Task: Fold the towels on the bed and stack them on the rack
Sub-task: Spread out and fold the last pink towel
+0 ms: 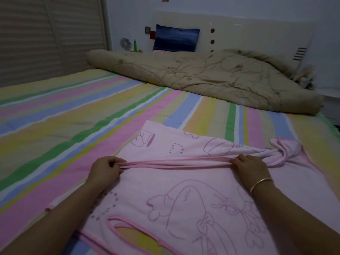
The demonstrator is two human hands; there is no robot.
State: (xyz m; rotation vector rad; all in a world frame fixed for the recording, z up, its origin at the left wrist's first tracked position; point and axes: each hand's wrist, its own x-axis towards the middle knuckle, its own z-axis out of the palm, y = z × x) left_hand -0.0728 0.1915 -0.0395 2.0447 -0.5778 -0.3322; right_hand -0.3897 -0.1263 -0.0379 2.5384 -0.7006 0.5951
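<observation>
**A:** From the head camera, where is the towel?

**B:** The pink towel (184, 196) lies on the near part of the bed, over the striped sheet (82, 111). It has darker pink line drawings and a pink bound hem. Its far part lies flat, reaching toward the middle of the bed, and a bunched knot of cloth sits at its right end.

**A:** And the hands?

**B:** Both are on it. The left hand (104, 169) has its fingers curled shut, pinching the gathered hem at the left. The right hand (251, 169) is closed on the same hem further right, knuckles up, with a thin bangle (260, 184) on the wrist. The hem runs taut between them as a doubled pink line.

**A:** Anything in the way?

**B:** Not close by. The sheet left of the towel and beyond it is bare. Near the bottom edge the towel has a loop-shaped opening with the stripes showing through.

**A:** What else is around?

**B:** At the far side a tan quilt (211, 78) lies rolled and rumpled across the bed, well apart from the towel. Behind it a blue pillow (175, 40) leans on the pale headboard (257, 32). A slatted wardrobe door (46, 34) fills the far left. Small items stand in the far corner beside the pillow, too dim to identify.
</observation>
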